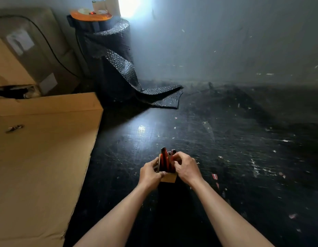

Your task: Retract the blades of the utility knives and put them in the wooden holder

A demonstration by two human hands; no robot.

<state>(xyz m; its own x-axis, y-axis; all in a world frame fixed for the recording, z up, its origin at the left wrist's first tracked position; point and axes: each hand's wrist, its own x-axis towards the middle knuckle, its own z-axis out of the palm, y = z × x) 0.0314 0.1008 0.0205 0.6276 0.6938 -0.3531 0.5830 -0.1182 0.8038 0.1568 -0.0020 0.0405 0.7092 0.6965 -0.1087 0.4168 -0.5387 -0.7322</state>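
A small wooden holder stands on the dark floor in front of me. Red and black utility knives stand upright in it, tops poking above my fingers. My left hand grips the holder's left side, thumb on its front edge. My right hand is closed around the rightmost knife at the holder's right side. The lower parts of the knives and most of the holder are hidden by my hands. I cannot see any blade.
A large cardboard box lies close on the left. A roll of black bubble wrap stands behind it, its loose end trailing on the floor. The dark scuffed floor carries small scraps, with a red-and-white one right of my hand.
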